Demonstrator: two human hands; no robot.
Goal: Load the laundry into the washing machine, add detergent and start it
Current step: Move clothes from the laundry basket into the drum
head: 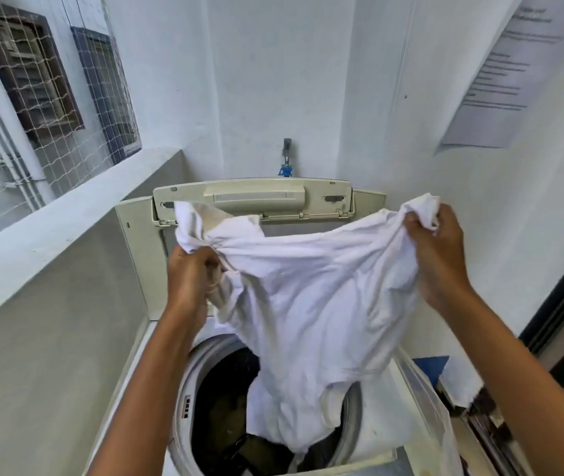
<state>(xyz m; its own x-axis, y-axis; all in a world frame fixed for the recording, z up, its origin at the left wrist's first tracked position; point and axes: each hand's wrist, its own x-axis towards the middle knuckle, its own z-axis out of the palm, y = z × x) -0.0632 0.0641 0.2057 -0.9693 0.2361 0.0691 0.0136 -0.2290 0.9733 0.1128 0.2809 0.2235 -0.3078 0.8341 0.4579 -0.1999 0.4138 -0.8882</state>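
A white shirt (311, 304) hangs spread out above the open top-loading washing machine (136, 242). My left hand (189, 273) grips its left edge near the collar. My right hand (438, 255) holds the bunched right edge higher up. The shirt's lower end dangles into the drum (225, 400), where dark clothes lie at the bottom. The machine's lid (253, 197) stands folded up at the back.
A grey ledge and low wall (50, 255) run along the left, with netted windows above. A tap with a blue fitting (286, 159) is on the back wall. A paper notice (510, 70) hangs on the right wall. A blue-topped item (435, 364) sits right of the machine.
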